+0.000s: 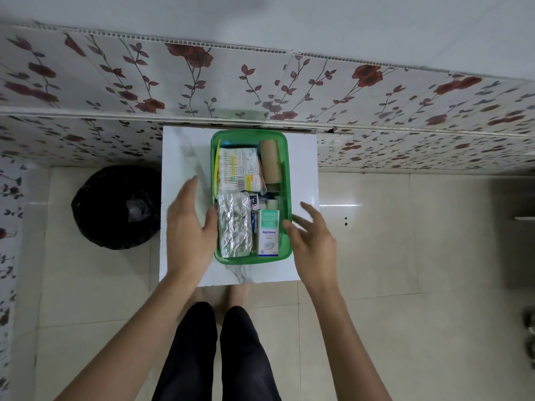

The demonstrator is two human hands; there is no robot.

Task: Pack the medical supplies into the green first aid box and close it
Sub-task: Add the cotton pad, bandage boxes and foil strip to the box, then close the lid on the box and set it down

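The green first aid box (285, 175) stands open on a small white table (304, 157). It is packed with a brown bandage roll (270, 160), cotton swab and medicine packets (237, 169), a foil blister strip (234, 227) and a white-and-teal Optibex carton (269, 233). My left hand (188, 227) is at the box's left side, thumb against the rim, fingers on a clear lid (192, 157) that lies tilted and blurred beside the box. My right hand (312, 235) hovers at the right rim with its fingers spread, holding nothing.
A black bin (115, 206) lined with a dark bag stands on the tiled floor left of the table. A flower-patterned wall panel (376, 91) runs right behind the table. My legs and bare feet are below the table's near edge.
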